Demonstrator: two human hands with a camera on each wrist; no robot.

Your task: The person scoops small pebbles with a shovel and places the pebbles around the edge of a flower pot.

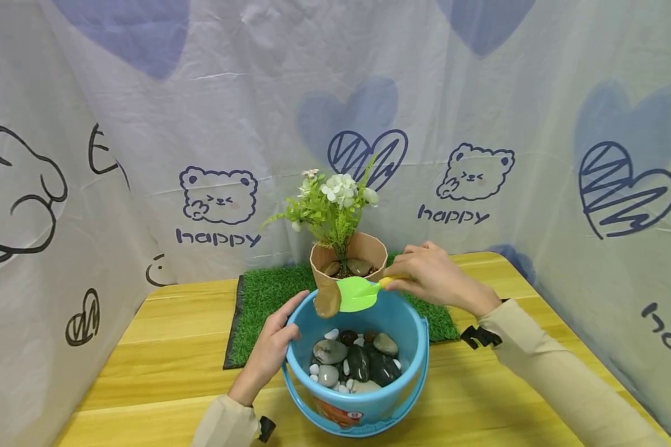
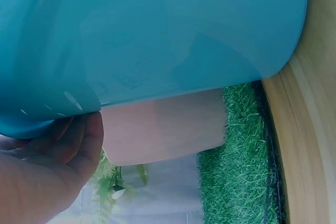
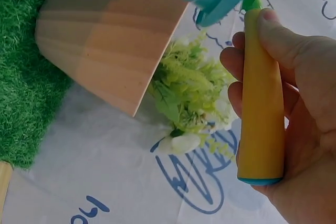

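My left hand [image 1: 271,341] grips the rim of a light blue plastic bucket [image 1: 414,347] at its left side; in the left wrist view the curled fingers [image 2: 86,135] meet the bucket wall [image 2: 157,40]. Inside the bucket lie several dark, grey and small white stones [image 1: 359,363]. My right hand [image 1: 436,276] holds a toy shovel by its yellow handle [image 3: 261,103], fingers and thumb wrapped round it. The shovel's green blade [image 1: 358,295] is over the bucket's far rim. A smooth brown stone [image 1: 328,300] is at the blade's left end, overlapping the rim in view; its exact support is unclear.
Behind the bucket, a peach flowerpot [image 1: 373,250] with white flowers [image 1: 340,189], leaves and large stones [image 1: 360,267] stands on a green turf mat [image 1: 274,288]. The bucket's handle [image 1: 369,428] hangs down in front. Under everything is a wooden table [image 1: 173,347], with a patterned curtain [image 1: 291,74] around it.
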